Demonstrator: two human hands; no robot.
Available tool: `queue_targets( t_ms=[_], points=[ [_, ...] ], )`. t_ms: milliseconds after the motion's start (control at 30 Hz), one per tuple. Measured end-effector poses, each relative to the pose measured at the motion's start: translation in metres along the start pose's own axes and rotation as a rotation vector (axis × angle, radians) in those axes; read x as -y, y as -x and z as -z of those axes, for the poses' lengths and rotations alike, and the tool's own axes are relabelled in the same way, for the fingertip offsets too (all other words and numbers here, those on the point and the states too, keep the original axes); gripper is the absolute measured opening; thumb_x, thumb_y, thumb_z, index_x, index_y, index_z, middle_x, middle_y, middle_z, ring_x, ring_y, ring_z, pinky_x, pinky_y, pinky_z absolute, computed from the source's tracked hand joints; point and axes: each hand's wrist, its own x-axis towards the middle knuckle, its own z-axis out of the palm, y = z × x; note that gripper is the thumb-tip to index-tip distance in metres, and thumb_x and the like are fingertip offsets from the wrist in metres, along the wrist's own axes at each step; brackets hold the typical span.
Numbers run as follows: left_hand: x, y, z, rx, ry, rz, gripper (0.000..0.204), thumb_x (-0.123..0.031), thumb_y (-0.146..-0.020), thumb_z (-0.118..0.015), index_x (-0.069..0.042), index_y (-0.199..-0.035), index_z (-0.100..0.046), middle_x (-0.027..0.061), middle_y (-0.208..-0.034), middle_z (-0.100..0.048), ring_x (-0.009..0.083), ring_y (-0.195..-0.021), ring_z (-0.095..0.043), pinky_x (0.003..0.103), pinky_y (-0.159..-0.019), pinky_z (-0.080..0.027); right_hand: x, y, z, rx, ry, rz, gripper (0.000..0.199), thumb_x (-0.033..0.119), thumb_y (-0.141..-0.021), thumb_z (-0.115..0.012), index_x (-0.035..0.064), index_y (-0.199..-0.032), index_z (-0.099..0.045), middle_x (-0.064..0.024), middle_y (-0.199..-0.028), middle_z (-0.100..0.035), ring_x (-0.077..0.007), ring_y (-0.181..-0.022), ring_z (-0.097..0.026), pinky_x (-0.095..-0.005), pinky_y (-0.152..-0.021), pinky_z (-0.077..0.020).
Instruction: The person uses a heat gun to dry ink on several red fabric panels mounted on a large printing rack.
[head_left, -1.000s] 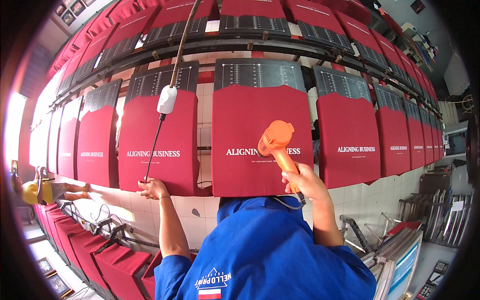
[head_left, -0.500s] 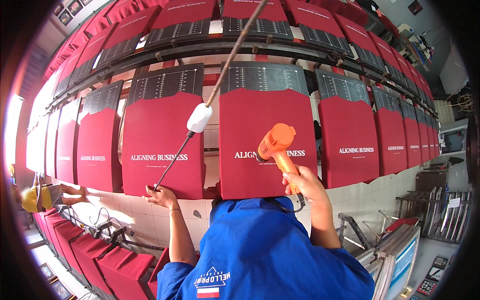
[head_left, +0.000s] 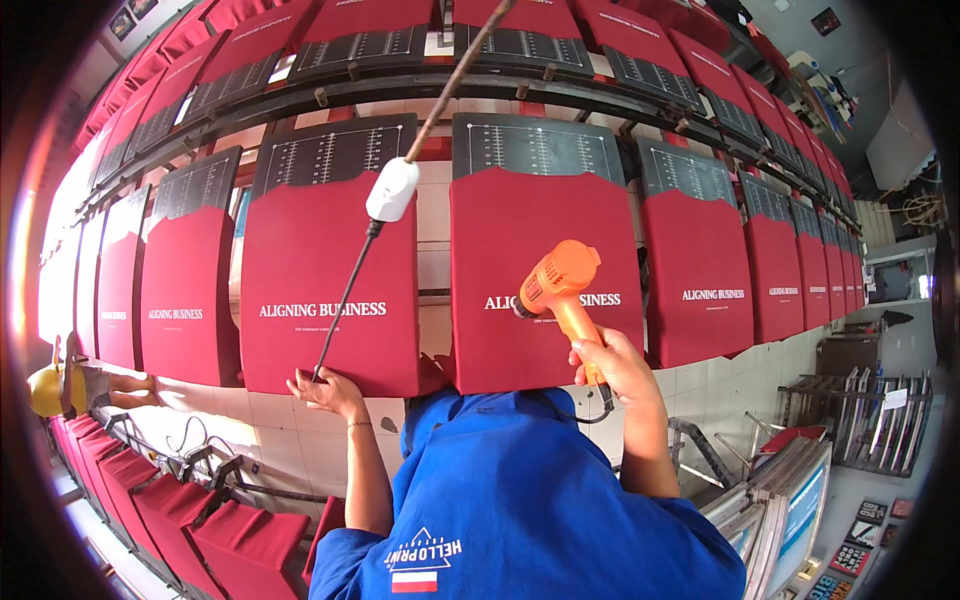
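Heat gun (head_left: 556, 285): rigid, light; right hand (head_left: 612, 362) fingers wrap its handle. Left hand (head_left: 328, 390) fingers pinch red panel (head_left: 330, 290) bottom edge.

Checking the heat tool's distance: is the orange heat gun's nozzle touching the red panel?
Cannot tell. In the head view the orange heat gun overlaps the red hanging panel, hiding any gap.

Blue short-sleeved shirt, thin wristband
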Motion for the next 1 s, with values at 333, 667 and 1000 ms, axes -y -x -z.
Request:
queue_targets(
  t_ms=[333, 667, 1000],
  points=[
    [0.003, -0.004, -0.003, -0.005, 0.007, -0.040, 0.048, -0.037, -0.097, -0.046, -0.008, -0.135, -0.042, 0.0146, -0.151, -0.023, 0.0304, -0.141, -0.025, 0.062, -0.110, -0.016, -0.004, -0.002, -0.025, -0.027, 0.015, 0.039, 0.030, 0.024, -0.090, -0.062, 0.0008, -0.107, -0.055, -0.0046, -0.079, -0.058, -0.0117, -0.057, -0.060, -0.0256, -0.054, -0.0503],
    [0.007, -0.005, -0.003, 0.001, 0.055, -0.034, 0.050, -0.038, -0.096, -0.049, -0.008, -0.136, -0.043, 0.0155, -0.151, -0.024, 0.0326, -0.141, -0.024, 0.063, -0.110, -0.016, 0.005, -0.007, -0.026, 0.034, 0.010, -0.013, 0.030, 0.028, -0.089, -0.064, 0.0007, -0.100, -0.056, -0.0048, -0.079, -0.058, -0.0114, -0.058, -0.059, -0.0248, -0.054, -0.0494],
    [0.010, -0.005, -0.005, -0.007, 0.058, -0.053, 0.052, -0.039, -0.095, -0.049, -0.008, -0.136, -0.042, 0.0165, -0.151, -0.023, 0.0336, -0.141, -0.023, 0.064, -0.109, -0.015, 0.004, -0.013, -0.042, 0.033, 0.007, 0.027, 0.026, 0.022, -0.090, -0.062, 0.0001, -0.101, -0.055, -0.0048, -0.079, -0.058, -0.0123, -0.058, -0.060, -0.0255, -0.054, -0.0501]
  ],
)
